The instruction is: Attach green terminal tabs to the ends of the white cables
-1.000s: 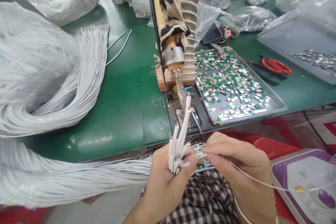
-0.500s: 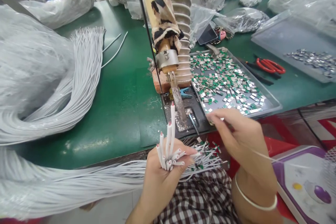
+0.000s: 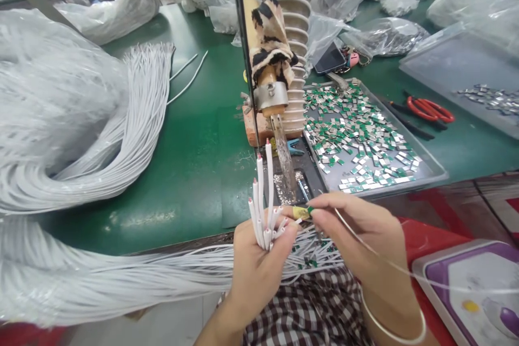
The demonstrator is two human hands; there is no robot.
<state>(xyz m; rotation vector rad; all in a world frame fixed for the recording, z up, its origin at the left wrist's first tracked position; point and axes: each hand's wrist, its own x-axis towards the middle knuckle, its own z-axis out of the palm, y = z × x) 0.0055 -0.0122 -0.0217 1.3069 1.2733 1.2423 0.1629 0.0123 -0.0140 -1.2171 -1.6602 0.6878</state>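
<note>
The left hand curls tightly around white wires, in front and left of the tray; the right hand, nearly closed, pinches a little green board just in front of the tray.

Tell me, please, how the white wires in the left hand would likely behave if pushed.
The white wires would probably feel fairly stiff, since several ends stand unsupported above the left hand. They may splay rather than move together, as those ends fan apart.
</note>
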